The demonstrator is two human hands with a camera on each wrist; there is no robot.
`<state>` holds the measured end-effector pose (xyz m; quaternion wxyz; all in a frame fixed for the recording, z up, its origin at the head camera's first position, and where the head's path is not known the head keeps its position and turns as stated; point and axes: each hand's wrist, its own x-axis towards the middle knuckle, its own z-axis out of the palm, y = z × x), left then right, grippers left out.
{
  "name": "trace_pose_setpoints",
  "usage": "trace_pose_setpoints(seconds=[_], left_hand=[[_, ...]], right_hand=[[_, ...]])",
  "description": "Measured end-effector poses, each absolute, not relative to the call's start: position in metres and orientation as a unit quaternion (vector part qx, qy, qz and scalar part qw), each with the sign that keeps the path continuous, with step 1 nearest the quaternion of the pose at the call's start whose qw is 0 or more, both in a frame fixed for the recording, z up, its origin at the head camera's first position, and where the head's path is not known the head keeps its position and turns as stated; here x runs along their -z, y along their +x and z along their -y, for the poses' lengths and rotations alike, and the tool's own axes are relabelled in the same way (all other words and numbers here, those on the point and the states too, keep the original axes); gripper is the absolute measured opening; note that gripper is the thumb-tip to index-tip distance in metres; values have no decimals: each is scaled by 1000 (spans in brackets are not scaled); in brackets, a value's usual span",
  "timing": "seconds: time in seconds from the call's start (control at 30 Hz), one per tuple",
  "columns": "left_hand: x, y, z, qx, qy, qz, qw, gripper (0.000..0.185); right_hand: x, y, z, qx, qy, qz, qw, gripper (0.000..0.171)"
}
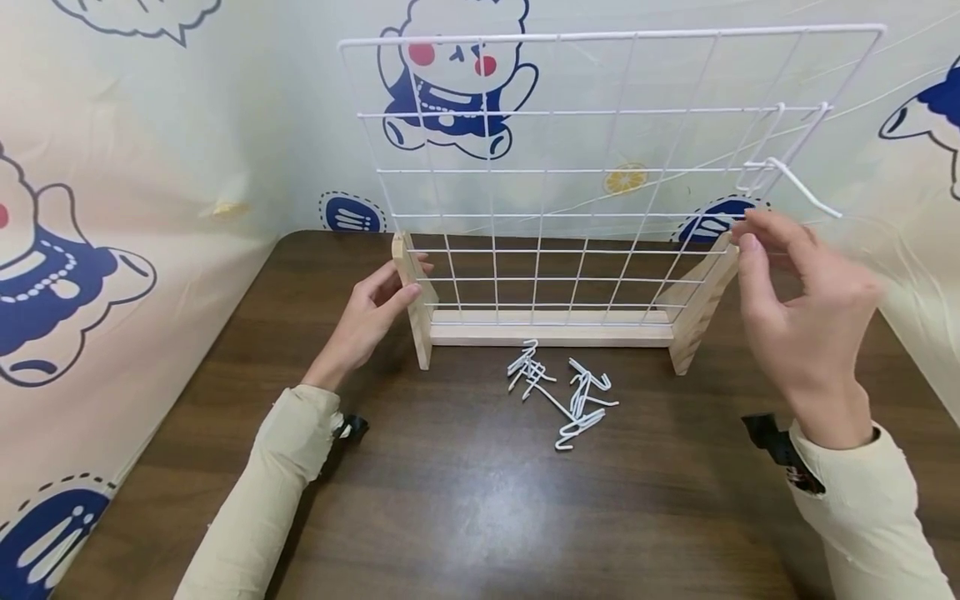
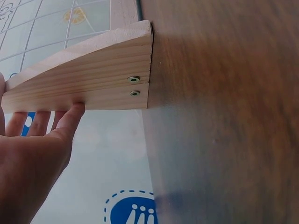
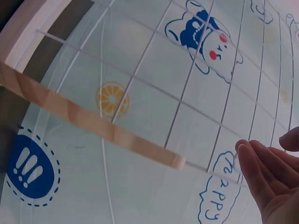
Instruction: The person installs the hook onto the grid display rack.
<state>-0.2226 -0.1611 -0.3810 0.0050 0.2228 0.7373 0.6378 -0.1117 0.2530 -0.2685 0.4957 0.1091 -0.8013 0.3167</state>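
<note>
Right hand [image 1: 813, 292]: holds nothing; fingers loosely bent, thumb near the forefinger, beside the upper end of the right wooden support [image 1: 701, 312] and apart from it in the right wrist view.
Left hand [image 1: 367, 312]: grips the left wooden support [image 2: 100, 70], thumb on the near edge, fingers reaching behind.
Hung hook [image 1: 806, 187]: on the wire grid at about 12 o'clock from the right hand, which is much the nearer hand; its arm slants down toward 4 o'clock, passing just above that hand, not visibly touched.
Loose hooks [image 1: 577, 404]: white wire, tangled on the table [image 1: 465, 517], at about 8 o'clock from the right hand and 4 from the left, with the left slightly nearer; the heap's long axis runs 11 to 5 o'clock.
Wire grid [image 1: 546, 170]: upright between the supports, its long side running 9 to 3 o'clock, at 12 from the loose hooks.
Wooden crossbar [image 1: 551, 337]: low along the grid's foot, joining the supports.
Printed sheet [image 1: 300, 100]: behind the table at 12 o'clock, with cartoon figures.
</note>
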Motion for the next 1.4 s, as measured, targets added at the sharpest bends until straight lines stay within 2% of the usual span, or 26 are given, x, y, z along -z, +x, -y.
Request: trace_pose_setpoints(seconds=[0.43,0.63,0.87,1.13,1.4], left_hand=[[360,-212,153,-636,218,-740,19,39],[376,-223,160,-637,218,-740,8,39],[381,-223,163,-633,217,-743,3,39],[382,-223,162,-637,219,-739,3,38],[381,-223,160,-640,220,-736,5,40]], right_hand=[[282,-111,-242,-300,170,817,462,23],[290,-113,-232,-298,204,820,444,20],[296,-116,-228,-291,234,838,397,20],[305,-121,-229,-272,252,873,318,18],[318,-127,-229,-247,261,916,178,12]])
